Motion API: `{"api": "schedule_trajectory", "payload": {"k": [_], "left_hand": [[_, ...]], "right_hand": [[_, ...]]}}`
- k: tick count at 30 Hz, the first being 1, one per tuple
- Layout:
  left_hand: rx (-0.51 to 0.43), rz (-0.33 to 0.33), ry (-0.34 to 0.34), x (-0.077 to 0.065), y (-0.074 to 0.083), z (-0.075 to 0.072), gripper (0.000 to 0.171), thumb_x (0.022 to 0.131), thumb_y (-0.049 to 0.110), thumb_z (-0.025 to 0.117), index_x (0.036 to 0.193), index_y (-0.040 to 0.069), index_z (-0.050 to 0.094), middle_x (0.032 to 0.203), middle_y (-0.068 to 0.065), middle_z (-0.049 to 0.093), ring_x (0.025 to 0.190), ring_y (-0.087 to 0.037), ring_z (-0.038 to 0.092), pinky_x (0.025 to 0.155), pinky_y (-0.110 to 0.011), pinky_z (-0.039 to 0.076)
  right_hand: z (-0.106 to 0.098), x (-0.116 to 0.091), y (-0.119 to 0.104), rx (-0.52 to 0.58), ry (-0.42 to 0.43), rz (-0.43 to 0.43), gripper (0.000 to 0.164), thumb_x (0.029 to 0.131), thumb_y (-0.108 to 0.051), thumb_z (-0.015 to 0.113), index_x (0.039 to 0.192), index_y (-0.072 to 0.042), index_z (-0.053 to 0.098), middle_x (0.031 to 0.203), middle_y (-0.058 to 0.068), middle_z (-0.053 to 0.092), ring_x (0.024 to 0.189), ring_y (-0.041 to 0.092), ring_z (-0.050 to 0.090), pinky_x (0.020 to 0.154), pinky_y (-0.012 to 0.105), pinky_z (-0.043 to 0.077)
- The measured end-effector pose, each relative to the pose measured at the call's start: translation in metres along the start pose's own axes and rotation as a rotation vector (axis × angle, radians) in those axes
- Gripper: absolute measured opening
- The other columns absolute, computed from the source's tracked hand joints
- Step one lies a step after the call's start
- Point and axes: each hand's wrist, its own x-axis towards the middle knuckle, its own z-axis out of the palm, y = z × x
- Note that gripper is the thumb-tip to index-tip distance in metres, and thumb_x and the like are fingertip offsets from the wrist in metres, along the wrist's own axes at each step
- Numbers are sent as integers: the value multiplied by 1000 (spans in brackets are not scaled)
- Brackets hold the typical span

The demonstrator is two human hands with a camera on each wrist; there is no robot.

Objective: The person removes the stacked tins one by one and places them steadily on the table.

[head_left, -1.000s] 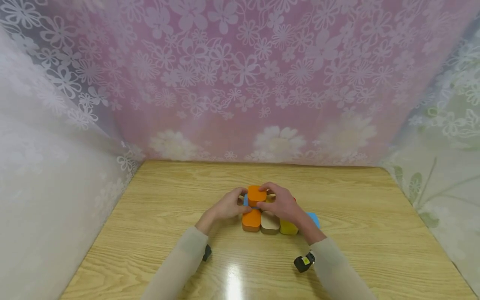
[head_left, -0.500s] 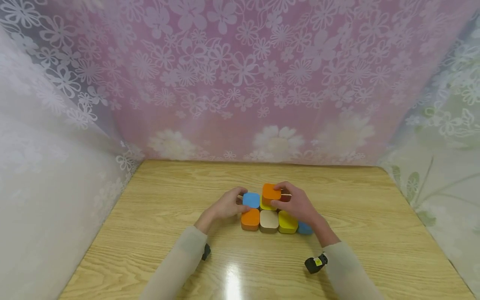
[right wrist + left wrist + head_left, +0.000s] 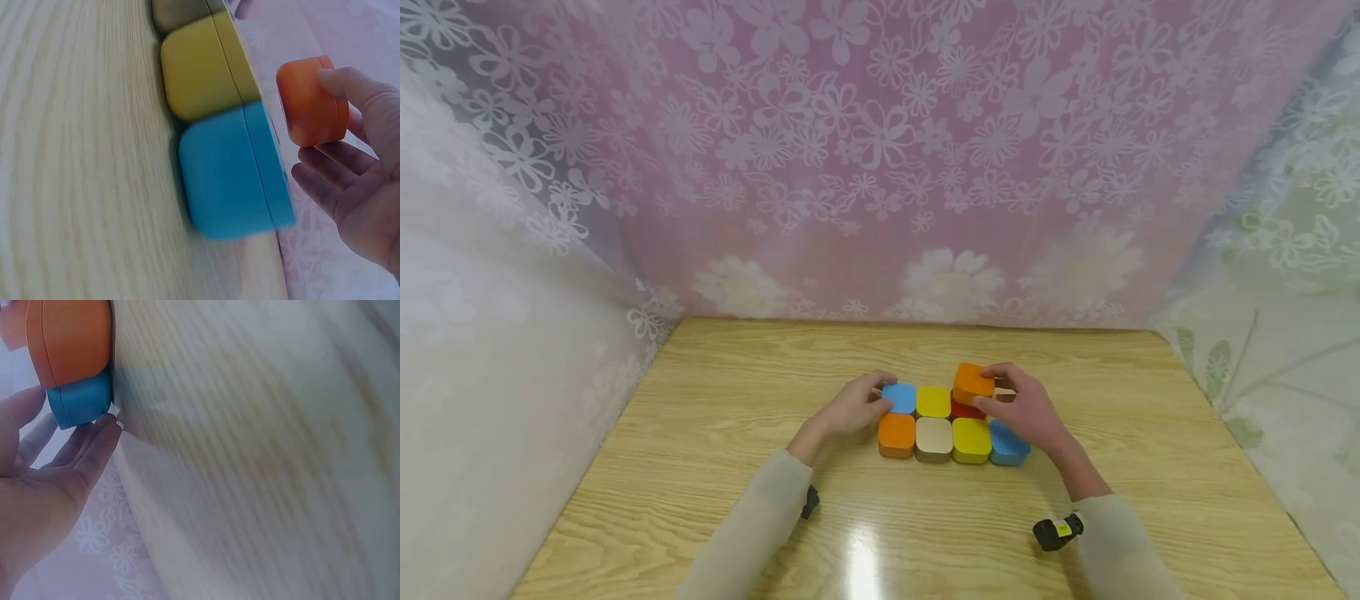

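Small rounded-square boxes with a seam below the top stand in two rows on the table. My right hand pinches an orange box between thumb and fingers, raised over a red box that it partly covers. In the right wrist view that orange box hangs behind the front row. My left hand holds the blue box at the back left, thumb and fingers around its outer end. The left wrist view shows the fingers touching this blue box. Beside it sits a yellow box.
The front row is an orange box, a beige box, a yellow box and a blue box, side by side. They stand on a wood-grain table. A flowered pink curtain hangs behind.
My right hand has carried the orange box rightward, from over the back blue box, past the yellow one, to over the red one. The left hand has stayed at the blue box.
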Motion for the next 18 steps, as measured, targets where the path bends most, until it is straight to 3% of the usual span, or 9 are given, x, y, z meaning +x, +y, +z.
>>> {"api": "schedule_trajectory", "payload": {"k": [9,18], "left_hand": [[19,-6,8,1,1,0,41,103,15,53,143,6,47,140,-12,53,119,-29,58,101,-43,49],[-6,2,11,0,1,0,40,103,14,53,142,6,48,137,-13,55,117,-30,58,100,-44,50]], "right_hand": [[-20,-12,14,-24,31,36,53,94,-30,71,133,-1,52,136,20,54,121,39,54,98,53,50],[-28,-20,27,-31,30,52,53,94,-29,71,133,0,51,136,21,53,123,41,53,98,54,49]]}}
